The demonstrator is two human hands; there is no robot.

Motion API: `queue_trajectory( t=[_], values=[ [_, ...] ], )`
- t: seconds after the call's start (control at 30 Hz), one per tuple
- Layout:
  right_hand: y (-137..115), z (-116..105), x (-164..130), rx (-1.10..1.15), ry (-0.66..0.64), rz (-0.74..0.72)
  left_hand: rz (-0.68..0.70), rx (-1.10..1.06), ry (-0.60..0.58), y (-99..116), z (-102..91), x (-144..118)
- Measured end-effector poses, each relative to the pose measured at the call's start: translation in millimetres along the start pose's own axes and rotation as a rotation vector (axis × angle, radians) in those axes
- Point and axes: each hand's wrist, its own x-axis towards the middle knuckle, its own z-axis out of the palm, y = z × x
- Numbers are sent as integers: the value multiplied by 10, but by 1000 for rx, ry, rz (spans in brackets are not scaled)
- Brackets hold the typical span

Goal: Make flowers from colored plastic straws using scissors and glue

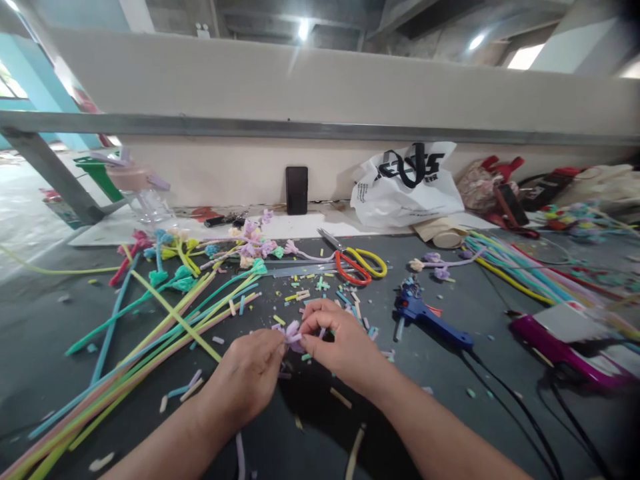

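Observation:
Between my two hands, over the middle of the dark table, is a small lilac flower made of fuzzy pipe cleaner (293, 331). My left hand (257, 363) pinches it from the left, fingers pressed together. Thumb and fingers of my right hand (340, 340) close on its right side. A lilac stem (241, 453) shows below my left hand. Short cut pieces of pipe cleaner (303, 295) lie scattered around both hands. Scissors with red and yellow handles (353, 265) rest beyond my right hand, and a blue glue gun (433, 323) lies to its right.
Long pipe cleaners (165, 360) stretch across the left side, beside finished flowers (253, 243). A phone (297, 191) leans on the back panel near a white bag (407, 187). At right are a purple tool (565, 350), black cords (515, 400) and a pipe cleaner bundle (520, 267).

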Motion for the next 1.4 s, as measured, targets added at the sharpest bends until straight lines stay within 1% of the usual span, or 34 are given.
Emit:
queue_trajectory(
  t=[0.1, 0.27, 0.4, 0.47, 0.53, 0.57, 0.7, 0.73, 0.77, 0.83, 0.93, 1.03, 1.13, 1.23, 1.3, 1.4],
  values=[
    [20, 22, -6, 27, 1, 73, 21, 57, -17, 16, 2, -5],
    [52, 65, -21, 151, 9, 176, 32, 125, -19, 43, 5, -11],
    [53, 97, -27, 219, 9, 213, -14, 104, -43, 42, 16, -14],
    [41, 81, -21, 216, 2, 201, -54, 24, -40, 30, 15, 1],
    [29, 31, -6, 197, 7, 166, -130, -171, -35, 12, 9, 27],
    [24, -4, 3, 192, 27, 142, -201, -330, -49, 4, 5, 41],
    [22, -136, 28, 220, 202, 63, -597, -1142, -178, -16, -2, 67],
    [22, -152, 28, 229, 220, 50, -647, -1292, -198, -15, -1, 63],
    [20, -161, 23, 233, 216, 42, -673, -1396, -212, -12, 1, 57],
    [13, -159, 5, 235, 172, 18, -682, -1504, -244, 1, 2, 44],
    [2, -146, -30, 201, 113, -57, -678, -1519, -268, 28, 2, 38],
    [-7, -150, -63, 156, 119, -158, -639, -1475, -211, 37, 21, 50],
    [-27, -164, -96, 121, 138, -268, -588, -1366, -133, 15, 71, 62],
    [-61, -168, -128, 66, 111, -392, -554, -1219, -77, -17, 112, 63],
    [-81, -166, -141, 5, 83, -447, -527, -1144, -65, -24, 111, 64],
    [-91, -160, -147, -98, 69, -478, -475, -1076, -61, 3, 67, 77]
  ],
)
